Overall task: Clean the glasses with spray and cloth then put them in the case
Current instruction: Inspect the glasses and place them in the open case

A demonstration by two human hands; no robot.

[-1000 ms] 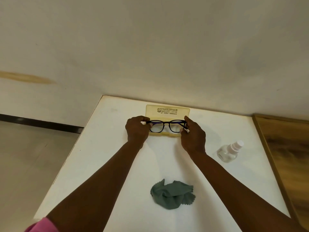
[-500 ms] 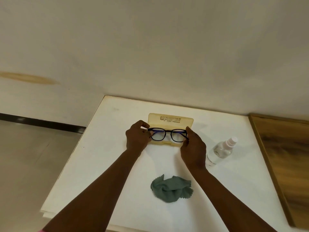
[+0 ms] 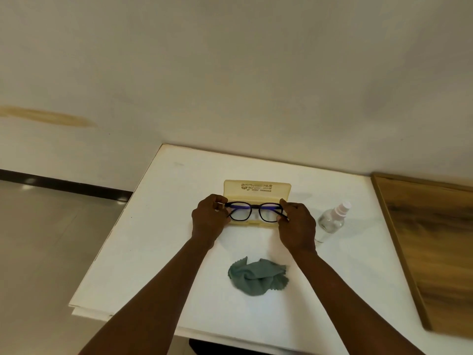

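While both hands hold the glasses (image 3: 253, 212) over the open case (image 3: 256, 190), the step in hand looks like the last one: putting them in. Left hand (image 3: 208, 220) pinches the left end of the frame, right hand (image 3: 298, 226) pinches the right end; each grip is closed on the frame near the hinge. Temples seem folded, hard to tell. Glasses sit low over the case tray, contact unclear. Cloth (image 3: 257, 276) lies crumpled on the worktop (image 3: 163, 226) near the person, spray (image 3: 332, 217) stands just right of the right hand. Next move likely: lower the frame level into the tray, release both ends, shut the lid.
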